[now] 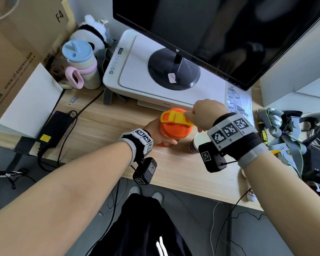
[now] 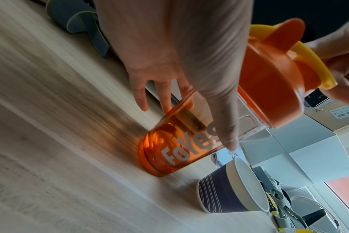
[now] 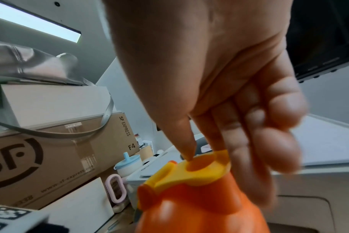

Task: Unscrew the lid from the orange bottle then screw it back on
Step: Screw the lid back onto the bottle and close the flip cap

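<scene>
I am steadying the light, slick orange bottle (image 2: 175,151) on the desk (image 1: 103,124) with my left hand (image 2: 181,52) wrapped round it, my right hand (image 3: 229,88) pinching the lid (image 3: 191,203)'s yellow flap (image 3: 191,175), though the broad rim looks the better hold.

A pale wood-grain counter (image 1: 103,124) carries everything here. The orange bottle (image 1: 175,131) stands upright on it near the middle, with a dark striped paper cup (image 1: 195,145) just beside it at four o'clock. At twelve o'clock sits a white printer (image 1: 129,71). A black power brick (image 1: 56,126) lies over at nine o'clock, its cable looping off the front edge. At ten o'clock stands a pastel tumbler (image 1: 81,65) with a blue lid. A tangle of grey straps (image 1: 288,137) lies at three o'clock.
</scene>
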`<state>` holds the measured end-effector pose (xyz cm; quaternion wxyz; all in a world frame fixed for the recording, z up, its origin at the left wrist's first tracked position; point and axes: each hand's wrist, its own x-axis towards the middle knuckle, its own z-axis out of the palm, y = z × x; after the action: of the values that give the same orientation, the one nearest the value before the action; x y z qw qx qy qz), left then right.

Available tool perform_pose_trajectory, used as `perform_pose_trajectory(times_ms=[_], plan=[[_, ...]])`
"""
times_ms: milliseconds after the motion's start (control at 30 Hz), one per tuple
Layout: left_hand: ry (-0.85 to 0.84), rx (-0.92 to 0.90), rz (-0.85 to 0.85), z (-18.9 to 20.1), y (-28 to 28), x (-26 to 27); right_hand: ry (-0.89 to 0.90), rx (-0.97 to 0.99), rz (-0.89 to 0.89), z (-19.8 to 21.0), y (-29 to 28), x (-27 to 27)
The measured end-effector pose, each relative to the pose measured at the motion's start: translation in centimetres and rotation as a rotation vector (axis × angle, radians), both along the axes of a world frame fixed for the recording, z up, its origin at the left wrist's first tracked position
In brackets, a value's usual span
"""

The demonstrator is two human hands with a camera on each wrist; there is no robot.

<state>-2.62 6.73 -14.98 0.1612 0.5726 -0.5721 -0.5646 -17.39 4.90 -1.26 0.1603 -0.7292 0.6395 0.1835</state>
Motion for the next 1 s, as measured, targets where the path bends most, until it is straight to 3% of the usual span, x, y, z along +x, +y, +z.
perform_pose_trajectory(times_ms=[267,567,1000], plan=[[0.007,-0.007,-0.029,0.0,-0.2,-0.3,0.128,0.011,0.051,-0.3,1.5,0.6],[-0.112,0.028,-0.174,1.0,-1.2,-0.3,-0.147,-0.238,0.104,-1.9,2.5,0.1],[0.044,-0.012,0.101,0.3,0.3,-0.5,-0.178,-0.299,-0.068,-2.5,2.7,0.1]])
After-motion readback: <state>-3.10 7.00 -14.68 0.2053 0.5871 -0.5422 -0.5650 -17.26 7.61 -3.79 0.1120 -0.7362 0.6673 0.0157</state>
